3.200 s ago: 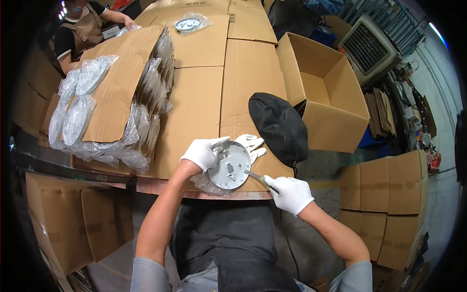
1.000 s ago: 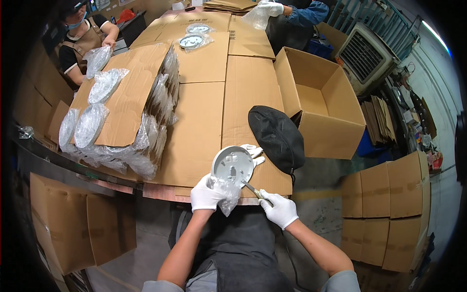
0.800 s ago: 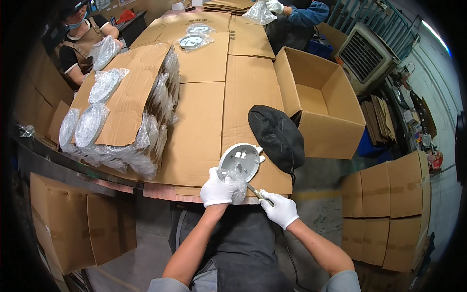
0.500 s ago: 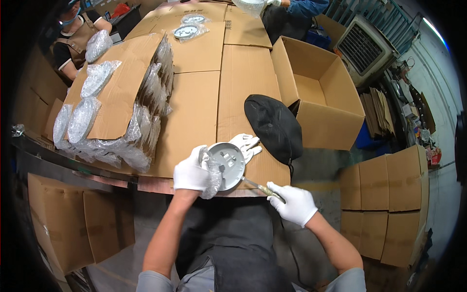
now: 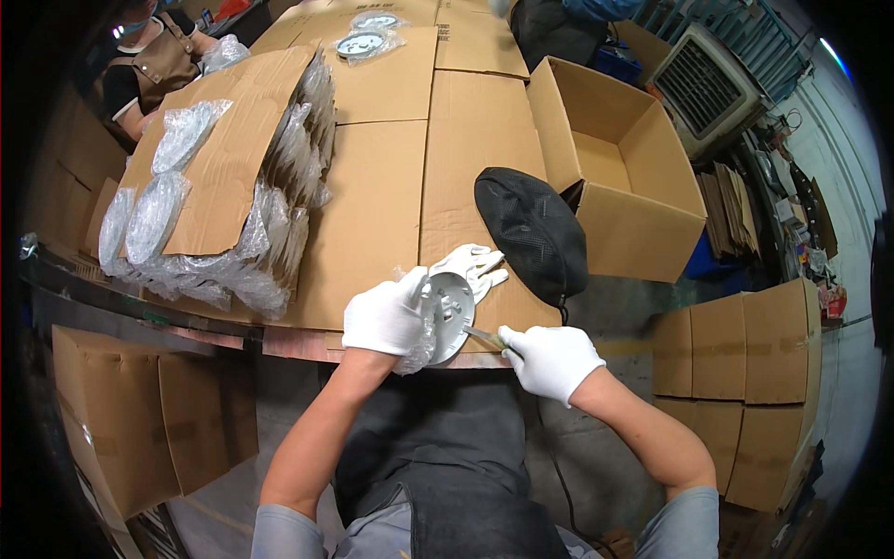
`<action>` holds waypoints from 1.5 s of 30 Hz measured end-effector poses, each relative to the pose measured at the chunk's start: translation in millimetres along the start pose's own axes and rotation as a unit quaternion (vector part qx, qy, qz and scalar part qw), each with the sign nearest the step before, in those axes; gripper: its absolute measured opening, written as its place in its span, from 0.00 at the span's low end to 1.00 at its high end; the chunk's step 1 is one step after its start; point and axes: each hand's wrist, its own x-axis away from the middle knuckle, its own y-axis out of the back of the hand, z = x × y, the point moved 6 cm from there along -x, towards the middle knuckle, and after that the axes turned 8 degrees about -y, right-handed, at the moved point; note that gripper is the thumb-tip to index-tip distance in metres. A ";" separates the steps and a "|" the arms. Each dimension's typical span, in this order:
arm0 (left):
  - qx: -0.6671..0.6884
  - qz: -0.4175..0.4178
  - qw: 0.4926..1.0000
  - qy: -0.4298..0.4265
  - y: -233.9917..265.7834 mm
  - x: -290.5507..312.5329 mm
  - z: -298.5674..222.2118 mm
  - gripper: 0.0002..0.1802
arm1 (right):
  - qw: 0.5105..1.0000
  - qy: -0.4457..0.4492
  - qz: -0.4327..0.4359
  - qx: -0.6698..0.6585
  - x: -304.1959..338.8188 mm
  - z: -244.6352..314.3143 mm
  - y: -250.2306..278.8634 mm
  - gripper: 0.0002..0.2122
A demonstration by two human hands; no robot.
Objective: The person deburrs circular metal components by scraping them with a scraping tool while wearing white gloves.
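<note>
My gloved left hand grips a round grey metal disc by its left side, with bubble wrap bunched between palm and disc. The disc is tilted over the table's front edge, its face with raised features turned to the right. My gloved right hand is closed round the handle of a slim metal-shafted hand tool; its tip meets the disc's right rim. What kind of tool it is cannot be made out. Just beyond the disc lies a loose white glove, beside a black mesh bag.
Bubble-wrapped discs are stacked with cardboard sheets on the left. Two more discs lie at the far side. An open carton stands right of the cardboard-covered table. A co-worker is at far left.
The disc has turned more edge-on and shifted slightly right. My right hand has moved up and left, bringing the tool closer in. The co-worker's wrapped bundle has moved away from the stack.
</note>
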 end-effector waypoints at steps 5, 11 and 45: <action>0.019 0.039 0.999 0.019 -8.5 -6.7 4.1 0.08 | 0.997 0.032 -0.057 0.029 2.3 10.0 -6.6 0.09; 0.132 0.019 0.990 0.041 -23.6 -8.1 42.7 0.12 | 1.000 0.022 -0.010 0.017 -6.3 11.8 -7.7 0.12; 0.113 0.024 0.991 0.060 -33.3 -11.8 52.5 0.16 | 0.991 0.031 -0.099 -0.082 -1.0 -16.4 -30.5 0.11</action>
